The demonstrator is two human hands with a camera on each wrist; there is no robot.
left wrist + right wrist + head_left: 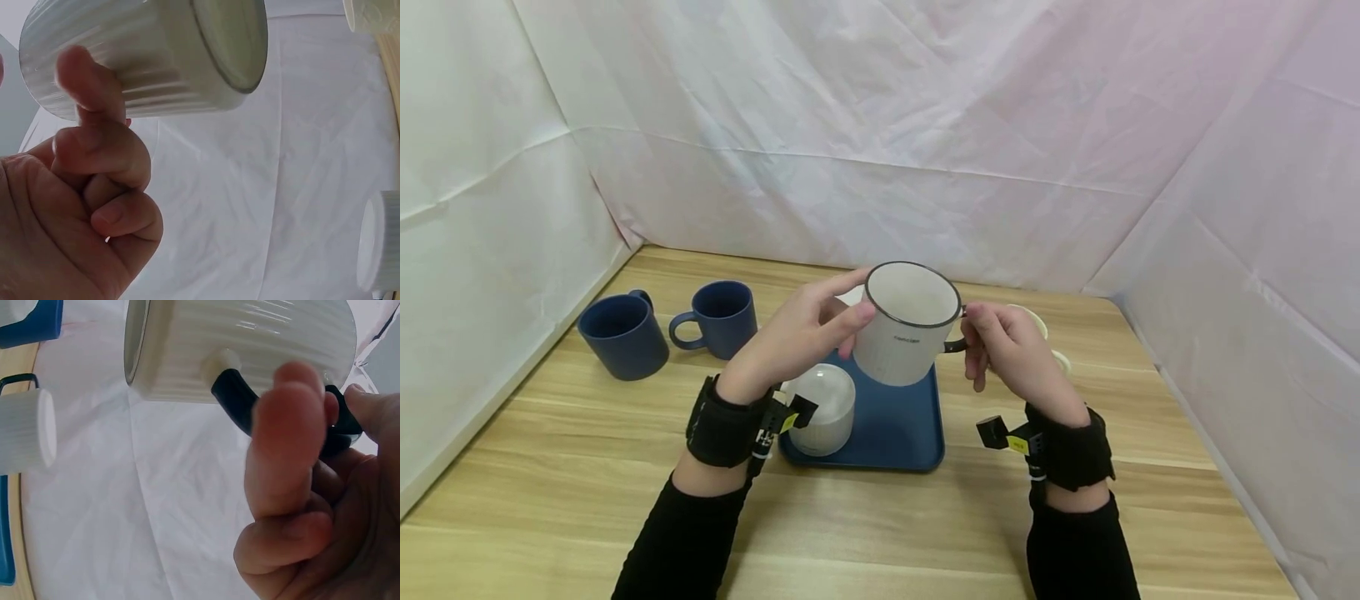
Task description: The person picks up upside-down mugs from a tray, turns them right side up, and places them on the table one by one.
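Note:
A white ribbed mug [902,333] with a black rim and black handle [955,344] hangs upright above the blue tray [895,425]. My left hand [808,329] grips its left side with thumb and index finger; the other fingers curl under. My right hand [1007,350] pinches the handle. In the left wrist view the mug [150,56] lies against my left hand's index finger [84,81]. In the right wrist view the mug [250,344] and its handle [234,400] sit right before my right hand's fingers [294,444].
A second white mug [823,408] stands upside down on the tray's front left. Two dark blue mugs [623,333] [718,318] stand at the left of the wooden table. A cream cup [1037,321] sits behind my right hand. White cloth walls enclose the table.

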